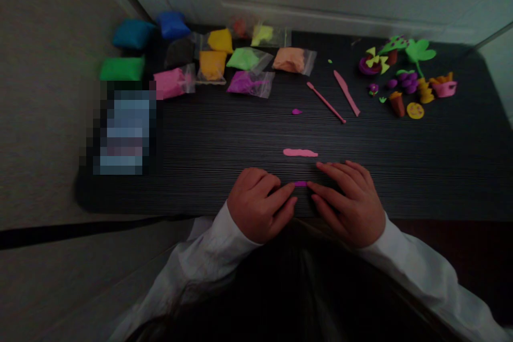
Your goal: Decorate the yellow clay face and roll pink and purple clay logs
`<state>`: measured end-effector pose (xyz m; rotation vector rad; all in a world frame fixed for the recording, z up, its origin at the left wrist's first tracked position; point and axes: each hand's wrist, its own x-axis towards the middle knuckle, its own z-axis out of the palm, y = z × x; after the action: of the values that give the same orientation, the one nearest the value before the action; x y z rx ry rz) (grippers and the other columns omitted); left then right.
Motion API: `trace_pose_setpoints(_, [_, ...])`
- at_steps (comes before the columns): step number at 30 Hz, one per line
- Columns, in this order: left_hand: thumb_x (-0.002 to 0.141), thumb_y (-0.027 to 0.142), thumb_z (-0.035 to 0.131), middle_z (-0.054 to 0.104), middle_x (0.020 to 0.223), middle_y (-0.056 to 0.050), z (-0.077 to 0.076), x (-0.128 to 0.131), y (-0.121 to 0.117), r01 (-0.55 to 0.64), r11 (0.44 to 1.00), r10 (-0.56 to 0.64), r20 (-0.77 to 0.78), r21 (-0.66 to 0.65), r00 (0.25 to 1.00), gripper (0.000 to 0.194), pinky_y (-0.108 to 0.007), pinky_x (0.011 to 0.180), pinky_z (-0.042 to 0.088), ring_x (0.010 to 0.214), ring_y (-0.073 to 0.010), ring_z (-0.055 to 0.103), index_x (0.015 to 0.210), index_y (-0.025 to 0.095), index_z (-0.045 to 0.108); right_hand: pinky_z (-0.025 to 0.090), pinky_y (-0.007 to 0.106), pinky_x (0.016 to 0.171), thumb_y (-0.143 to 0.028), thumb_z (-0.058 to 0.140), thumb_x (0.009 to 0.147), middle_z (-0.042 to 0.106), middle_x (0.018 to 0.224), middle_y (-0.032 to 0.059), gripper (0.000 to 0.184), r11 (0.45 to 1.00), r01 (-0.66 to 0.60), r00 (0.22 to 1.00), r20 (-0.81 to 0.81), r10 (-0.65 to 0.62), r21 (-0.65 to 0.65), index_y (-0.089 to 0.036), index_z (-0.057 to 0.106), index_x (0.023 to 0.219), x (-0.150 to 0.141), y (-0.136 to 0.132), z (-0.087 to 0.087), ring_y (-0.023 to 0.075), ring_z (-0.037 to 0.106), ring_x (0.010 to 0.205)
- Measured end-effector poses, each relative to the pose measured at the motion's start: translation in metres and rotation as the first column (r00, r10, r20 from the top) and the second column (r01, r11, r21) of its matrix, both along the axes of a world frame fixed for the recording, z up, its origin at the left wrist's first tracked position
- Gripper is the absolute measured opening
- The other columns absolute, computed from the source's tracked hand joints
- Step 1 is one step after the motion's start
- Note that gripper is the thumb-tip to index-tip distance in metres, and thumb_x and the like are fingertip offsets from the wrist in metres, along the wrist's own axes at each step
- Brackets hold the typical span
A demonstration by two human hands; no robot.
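A short purple strip of modelling clay [300, 184] lies on the dark table between my two hands. My left hand [258, 204] has its fingers curled, and its index fingertip rests at the strip's left end. At the right end, the index fingertip of my right hand [350, 202] touches the strip, with the fingers and thumb spread apart. Just beyond, a flattened pink clay strip [300, 153] lies crosswise. Farther off is a small purple clay piece [296, 111]. To its right are a thin pink modelling stick [326, 102] and a pink plastic knife [347, 93].
Several bags of coloured clay, including a purple one [249, 84], line the back left. Finished clay figures, among them a pink basket [444, 87] and a green flower [419, 52], stand at the right. A blurred-out rectangular object [126, 133] lies at the left edge.
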<state>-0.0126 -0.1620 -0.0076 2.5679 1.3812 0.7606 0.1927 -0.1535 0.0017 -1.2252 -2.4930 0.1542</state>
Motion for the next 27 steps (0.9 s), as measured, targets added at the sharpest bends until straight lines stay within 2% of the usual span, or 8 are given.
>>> trace_pose_setpoints(3, [0.070, 0.029, 0.055, 0.056, 0.071, -0.003, -0.0004, -0.0004, -0.0006, -0.001, 1.000, 0.001, 0.001, -0.006, 1.000, 0.027, -0.033, 0.067, 0.039, 0.072, -0.0155, 0.045, 0.094, 0.020, 0.062, 0.032, 0.044, 0.094, -0.024, 0.055, 0.073, 0.051, 0.117, 0.0073, 0.025, 1.000, 0.003, 0.999, -0.042, -0.003, 0.006, -0.022, 0.061, 0.097, 0.0013, 0.0001, 0.0006, 0.0210, 0.047, 0.104])
trace_pose_setpoints(8, [0.070, 0.029, 0.055, 0.056, 0.071, -0.003, -0.0012, -0.0002, -0.0007, 0.000, 1.000, 0.000, 0.011, -0.013, 1.000, 0.026, -0.033, 0.067, 0.039, 0.071, -0.0152, 0.045, 0.094, 0.020, 0.062, 0.033, 0.045, 0.093, -0.023, 0.055, 0.072, 0.055, 0.112, 0.0053, 0.019, 1.000, 0.015, 0.999, -0.044, -0.016, -0.005, -0.022, 0.063, 0.089, 0.0030, 0.0000, 0.0010, 0.0212, 0.049, 0.102])
trace_pose_setpoints(15, [0.069, 0.026, 0.057, 0.057, 0.070, -0.003, 0.0020, -0.0018, 0.0001, -0.005, 1.000, 0.006, 0.074, -0.022, 0.997, 0.025, -0.032, 0.066, 0.040, 0.070, -0.0146, 0.046, 0.092, 0.019, 0.064, 0.037, 0.041, 0.090, -0.023, 0.055, 0.073, 0.054, 0.112, 0.0086, 0.027, 0.996, 0.060, 0.988, -0.138, -0.068, -0.062, -0.018, 0.058, 0.099, 0.0047, 0.0026, 0.0006, 0.0201, 0.048, 0.101])
trace_pose_setpoints(22, [0.068, 0.024, 0.057, 0.059, 0.069, -0.002, 0.0021, -0.0020, -0.0008, -0.021, 0.999, 0.018, 0.085, 0.034, 0.996, 0.022, -0.032, 0.065, 0.040, 0.070, -0.0145, 0.046, 0.088, 0.020, 0.065, 0.037, 0.042, 0.088, -0.022, 0.056, 0.072, 0.056, 0.109, 0.0066, 0.020, 0.998, 0.064, 0.991, -0.115, -0.065, -0.009, -0.021, 0.061, 0.092, -0.0006, 0.0024, -0.0035, 0.0195, 0.050, 0.098])
trace_pose_setpoints(27, [0.069, 0.025, 0.057, 0.060, 0.070, -0.001, 0.0004, -0.0021, -0.0006, -0.017, 0.999, 0.016, 0.044, 0.037, 0.999, 0.023, -0.033, 0.066, 0.040, 0.071, -0.0149, 0.045, 0.090, 0.021, 0.064, 0.032, 0.045, 0.091, -0.028, 0.054, 0.074, 0.048, 0.119, 0.0071, 0.030, 1.000, -0.010, 1.000, -0.016, 0.010, -0.016, -0.027, 0.057, 0.104, -0.0020, -0.0005, -0.0005, 0.0213, 0.046, 0.104])
